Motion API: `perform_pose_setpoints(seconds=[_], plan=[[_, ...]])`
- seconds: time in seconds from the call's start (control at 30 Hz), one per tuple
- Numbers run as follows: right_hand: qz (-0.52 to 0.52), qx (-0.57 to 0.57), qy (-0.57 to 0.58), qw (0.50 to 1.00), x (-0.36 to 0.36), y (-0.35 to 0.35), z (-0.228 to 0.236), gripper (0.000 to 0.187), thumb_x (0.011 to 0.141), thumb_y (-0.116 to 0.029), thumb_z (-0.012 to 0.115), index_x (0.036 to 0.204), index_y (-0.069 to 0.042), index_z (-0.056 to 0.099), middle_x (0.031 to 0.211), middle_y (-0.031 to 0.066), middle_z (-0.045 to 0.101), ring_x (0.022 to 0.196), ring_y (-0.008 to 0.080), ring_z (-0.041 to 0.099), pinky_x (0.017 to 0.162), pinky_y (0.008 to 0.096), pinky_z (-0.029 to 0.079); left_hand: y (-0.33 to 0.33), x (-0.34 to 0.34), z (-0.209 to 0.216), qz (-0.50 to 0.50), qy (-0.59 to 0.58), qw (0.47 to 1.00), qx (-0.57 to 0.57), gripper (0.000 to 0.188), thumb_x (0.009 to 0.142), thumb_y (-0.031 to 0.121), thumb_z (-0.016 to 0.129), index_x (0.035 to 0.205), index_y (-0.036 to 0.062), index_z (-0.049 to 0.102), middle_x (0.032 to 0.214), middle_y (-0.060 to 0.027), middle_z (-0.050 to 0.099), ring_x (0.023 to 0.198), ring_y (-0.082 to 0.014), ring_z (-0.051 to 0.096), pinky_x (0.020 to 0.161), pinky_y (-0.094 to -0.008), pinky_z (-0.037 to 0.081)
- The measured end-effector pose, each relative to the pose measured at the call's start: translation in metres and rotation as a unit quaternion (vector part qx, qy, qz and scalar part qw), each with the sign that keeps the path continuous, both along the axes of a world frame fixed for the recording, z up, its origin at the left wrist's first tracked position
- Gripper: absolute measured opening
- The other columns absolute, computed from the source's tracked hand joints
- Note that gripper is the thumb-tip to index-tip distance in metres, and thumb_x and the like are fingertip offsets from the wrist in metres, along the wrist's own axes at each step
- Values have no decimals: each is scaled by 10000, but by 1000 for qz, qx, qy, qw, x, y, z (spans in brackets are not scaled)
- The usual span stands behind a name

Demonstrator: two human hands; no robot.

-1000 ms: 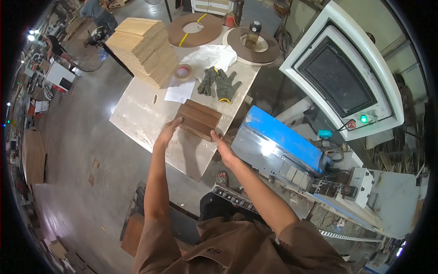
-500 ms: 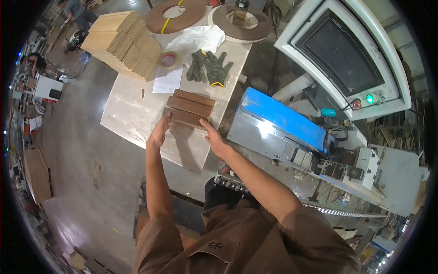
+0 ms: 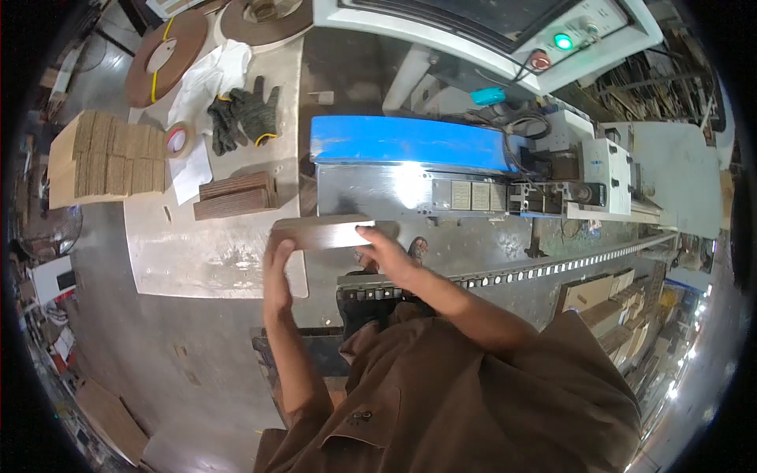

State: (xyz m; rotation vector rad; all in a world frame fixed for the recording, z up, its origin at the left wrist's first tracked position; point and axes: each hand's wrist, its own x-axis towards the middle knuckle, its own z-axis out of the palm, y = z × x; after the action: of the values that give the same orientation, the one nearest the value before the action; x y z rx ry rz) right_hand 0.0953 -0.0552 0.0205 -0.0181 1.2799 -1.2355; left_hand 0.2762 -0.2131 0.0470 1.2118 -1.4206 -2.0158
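Between my two hands is a short brown wooden board, held level past the table's right edge, its front edge shining in the light. My left hand grips its left end, thumb near the front. At the other end my right hand closes on the board with the thumb on top. Left of it, several dark brown wooden boards lie side by side on the pale table. Behind them are a pair of dark grey gloves, a roll of tape and white paper.
A machine with a blue cover runs along the right, under a control panel with a green light. A metal chain-like track crosses in front. Stacked light boards and brown edging rolls occupy the table's far left.
My hands have lifted a board off the pile and carried it right, beyond the table edge. My view has turned right toward the machine.
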Motion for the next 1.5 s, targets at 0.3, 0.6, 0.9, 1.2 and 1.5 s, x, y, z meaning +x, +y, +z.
perform_pose_setpoints(seconds=[0.3,0.6,0.9,1.2,1.5], plan=[[-90,-15,91,992,-104,55,-28,980,895,-722,582,1546,-19,376,1545,204,407,1375,320,465,1067,511,467,34,-111,-86,-116,-7,992,51,674,1036,419,585,1484,-69,463,1533,-169,480,1396,-266,483,1181,-416,399],[9,14,162,987,-130,71,6,1360,756,-930,550,1594,88,220,1680,291,173,1568,414,168,1273,482,206,22,-112,-123,2,-105,992,-75,680,1049,510,498,1554,63,406,1555,-128,470,1371,-312,494,1157,-507,372],[13,-106,124,987,-125,145,-18,972,926,-779,527,1567,-56,421,1622,161,399,1509,307,341,1228,401,285,93,-177,42,-257,-220,595,-730,551,973,447,688,1247,-30,672,1269,-278,657,1248,-449,584,1081,-560,451],[-21,-53,11,998,-135,226,-60,592,1044,-486,570,1478,-84,543,1441,96,595,1305,251,575,1134,391,426,104,-197,42,-214,-177,636,-720,546,748,94,817,1279,96,689,1270,-125,634,1229,-347,543,1043,-520,368],[-309,9,-96,946,-173,250,-96,471,1006,-417,639,1353,-100,608,1351,67,661,1149,200,638,1018,357,492,215,-302,-76,-265,-182,688,-650,434,893,336,765,1287,161,708,1218,-115,608,1125,-370,547,982,-543,415]])
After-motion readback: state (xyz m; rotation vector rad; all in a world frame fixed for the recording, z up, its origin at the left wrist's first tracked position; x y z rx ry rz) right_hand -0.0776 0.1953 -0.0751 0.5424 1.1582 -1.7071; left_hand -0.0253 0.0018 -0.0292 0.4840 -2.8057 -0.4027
